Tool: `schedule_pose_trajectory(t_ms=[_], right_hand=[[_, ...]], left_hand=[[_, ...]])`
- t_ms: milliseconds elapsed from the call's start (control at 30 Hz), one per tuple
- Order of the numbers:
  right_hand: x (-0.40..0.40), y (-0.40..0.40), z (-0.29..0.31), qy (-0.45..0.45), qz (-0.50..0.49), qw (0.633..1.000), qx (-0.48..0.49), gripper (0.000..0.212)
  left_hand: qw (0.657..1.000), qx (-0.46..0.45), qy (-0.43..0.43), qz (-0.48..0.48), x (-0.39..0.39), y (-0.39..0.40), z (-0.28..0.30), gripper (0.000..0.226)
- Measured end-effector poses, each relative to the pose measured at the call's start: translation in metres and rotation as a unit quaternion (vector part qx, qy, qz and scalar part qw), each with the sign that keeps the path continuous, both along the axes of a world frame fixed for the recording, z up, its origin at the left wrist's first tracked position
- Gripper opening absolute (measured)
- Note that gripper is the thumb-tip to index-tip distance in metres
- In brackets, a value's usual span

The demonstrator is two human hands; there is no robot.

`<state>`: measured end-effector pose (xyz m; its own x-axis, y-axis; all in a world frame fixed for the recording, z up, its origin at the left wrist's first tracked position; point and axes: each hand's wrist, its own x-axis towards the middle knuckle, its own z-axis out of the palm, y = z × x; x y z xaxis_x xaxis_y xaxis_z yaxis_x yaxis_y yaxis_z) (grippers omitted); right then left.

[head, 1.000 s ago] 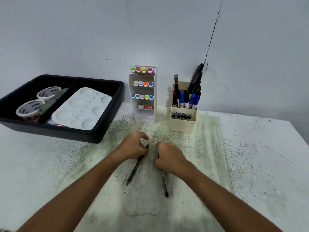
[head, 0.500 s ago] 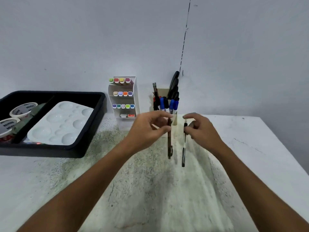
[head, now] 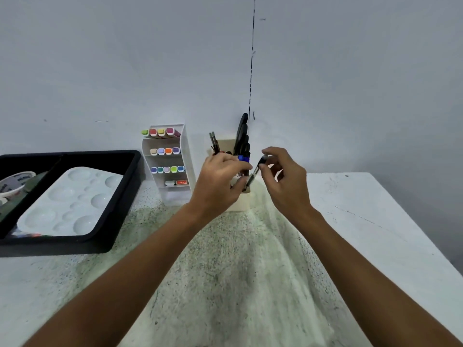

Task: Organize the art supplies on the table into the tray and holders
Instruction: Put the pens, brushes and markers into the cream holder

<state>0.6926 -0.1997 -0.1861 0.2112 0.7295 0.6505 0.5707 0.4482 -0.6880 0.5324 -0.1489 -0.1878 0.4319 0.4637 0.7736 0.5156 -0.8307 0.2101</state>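
A cream pen holder [head: 240, 201] stands at the back of the table, filled with pens, brushes and black scissors [head: 242, 131]. My left hand [head: 218, 184] is closed in front of the holder, covering most of it; the pen it carried is hidden behind the fingers. My right hand [head: 285, 179] pinches the top of a black pen [head: 254, 175], which slants down with its tip at the holder's front compartment. A white tiered marker rack [head: 186, 156] with coloured markers stands just left of the holder.
A black tray [head: 120, 221] at the left holds a white paint palette [head: 72, 201] and rolls of tape [head: 15, 181] in a side compartment. The table's right edge runs diagonally at the right. A grey wall rises right behind the holders.
Both hands rose from the table with a pen each and moved forward to the pen holder. The right pen now slants into the holder; the left pen has gone out of sight.
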Motion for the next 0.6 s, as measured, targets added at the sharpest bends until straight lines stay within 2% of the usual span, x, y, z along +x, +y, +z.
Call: schedule_pose_trajectory(t_ms=[233,367,600], right_hand=[[0.0,0.008,-0.023,-0.079,0.008,0.996,-0.043,0.024],[0.003,0.012,-0.031,-0.092,0.013,0.993,-0.071,0.024],[0.01,0.022,-0.036,-0.107,0.051,0.985,-0.127,0.013]], left_hand=[[0.996,-0.088,0.0,-0.01,-0.002,0.004,-0.014,0.032],[0.992,-0.126,0.013,-0.006,-0.001,0.009,-0.02,0.038],[0.99,-0.136,0.027,-0.005,0.003,0.015,-0.028,0.022]])
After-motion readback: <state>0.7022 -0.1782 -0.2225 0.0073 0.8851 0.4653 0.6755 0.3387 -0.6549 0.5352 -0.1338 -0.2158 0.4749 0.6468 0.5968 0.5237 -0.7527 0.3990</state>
